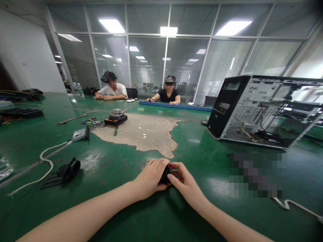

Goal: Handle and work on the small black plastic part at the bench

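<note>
A small black part is held between my two hands, low over the green table at the near middle. My left hand wraps over it from the left, fingers together, hiding much of it. From the right, my right hand grips its side, with the thumb in front and the fingers behind. Its exact shape is hidden by the hands. To the left lies another black part with a round end.
An open computer case stands at the right, near a blurred dark strip with a white cable. A bare brown patch, a fan-like part on an orange-black base and a metal bracket are ahead. Two people sit across the table.
</note>
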The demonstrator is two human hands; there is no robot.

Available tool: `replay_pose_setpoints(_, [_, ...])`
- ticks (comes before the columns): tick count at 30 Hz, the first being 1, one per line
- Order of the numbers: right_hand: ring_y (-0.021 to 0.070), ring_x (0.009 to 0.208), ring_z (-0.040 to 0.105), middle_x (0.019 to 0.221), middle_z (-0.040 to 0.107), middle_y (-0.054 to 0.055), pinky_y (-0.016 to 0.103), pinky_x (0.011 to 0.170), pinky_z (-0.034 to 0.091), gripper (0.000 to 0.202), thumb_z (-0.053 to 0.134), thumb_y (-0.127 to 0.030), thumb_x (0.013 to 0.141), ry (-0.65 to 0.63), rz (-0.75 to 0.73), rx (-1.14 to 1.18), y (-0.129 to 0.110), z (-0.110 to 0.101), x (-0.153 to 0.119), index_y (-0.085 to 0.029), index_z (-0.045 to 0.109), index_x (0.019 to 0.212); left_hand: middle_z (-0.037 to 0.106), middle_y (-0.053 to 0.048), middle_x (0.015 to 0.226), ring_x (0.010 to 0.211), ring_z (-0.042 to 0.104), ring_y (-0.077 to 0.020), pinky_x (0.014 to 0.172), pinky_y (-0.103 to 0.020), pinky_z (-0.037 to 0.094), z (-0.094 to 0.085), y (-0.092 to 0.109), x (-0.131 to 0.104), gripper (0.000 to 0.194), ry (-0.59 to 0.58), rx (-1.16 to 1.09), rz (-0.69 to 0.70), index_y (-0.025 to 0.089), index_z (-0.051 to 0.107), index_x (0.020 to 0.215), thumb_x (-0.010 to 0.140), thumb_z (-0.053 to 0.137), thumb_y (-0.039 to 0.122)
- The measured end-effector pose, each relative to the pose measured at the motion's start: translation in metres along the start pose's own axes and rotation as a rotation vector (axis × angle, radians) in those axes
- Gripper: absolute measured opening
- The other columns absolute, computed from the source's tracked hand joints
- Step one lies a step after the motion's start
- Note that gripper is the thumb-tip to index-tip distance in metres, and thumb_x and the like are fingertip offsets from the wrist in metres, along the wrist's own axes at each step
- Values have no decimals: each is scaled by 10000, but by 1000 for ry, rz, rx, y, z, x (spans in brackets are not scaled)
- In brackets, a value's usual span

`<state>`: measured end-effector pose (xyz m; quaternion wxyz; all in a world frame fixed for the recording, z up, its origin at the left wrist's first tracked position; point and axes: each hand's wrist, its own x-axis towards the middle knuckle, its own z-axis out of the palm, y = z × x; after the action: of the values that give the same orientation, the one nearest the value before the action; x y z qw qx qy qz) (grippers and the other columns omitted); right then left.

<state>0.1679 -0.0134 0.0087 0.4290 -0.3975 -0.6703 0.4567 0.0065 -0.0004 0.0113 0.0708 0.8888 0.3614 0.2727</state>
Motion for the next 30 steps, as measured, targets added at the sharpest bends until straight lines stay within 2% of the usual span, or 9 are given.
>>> replay_pose_setpoints(3, [171,865,569,930,553,32,305,723,499,187,514,-219,776,-15,-21,-24,-2,0,-2,-210,477,959,478,-74,1120,1026,458,-242,862,-398,361,-1,0,0,581,-8,-3,4,211,285,1169,678,591,155])
replay_pose_setpoints(7, [188,931,534,959,538,33,283,711,488,167,540,-220,753,62,-105,-97,-1,0,-4,-216,512,917,480,-73,1114,1012,463,-244,858,-399,364,0,0,0,583,-3,-8,6,211,282,1172,680,591,160])
replay_pose_setpoints(13, [189,922,546,947,547,34,298,711,487,152,534,-228,768,51,-64,-64,2,-1,-2,-212,495,914,482,-66,1100,1000,460,-230,862,-375,364,0,0,0,588,3,-3,1,201,296,1161,670,619,170])
replay_pose_setpoints(19, [178,885,572,957,553,39,311,724,496,192,518,-229,783,-20,6,26,-1,-1,-1,-207,465,966,479,-71,1111,1011,453,-234,868,-377,359,0,0,0,580,-7,-1,1,196,299,1158,672,612,154])
replay_pose_setpoints(26, [194,978,514,1012,514,46,286,729,480,113,525,-225,772,73,-117,-80,0,-2,-2,-204,516,882,484,-62,1086,993,463,-225,860,-373,364,-1,1,0,560,-4,-2,8,202,306,1150,679,606,171])
replay_pose_setpoints(30, [188,955,525,979,526,44,279,704,487,130,522,-223,772,70,-96,-55,3,-1,1,-208,498,899,487,-64,1078,991,464,-222,858,-364,368,-1,1,1,560,2,4,9,192,311,1145,676,615,172])
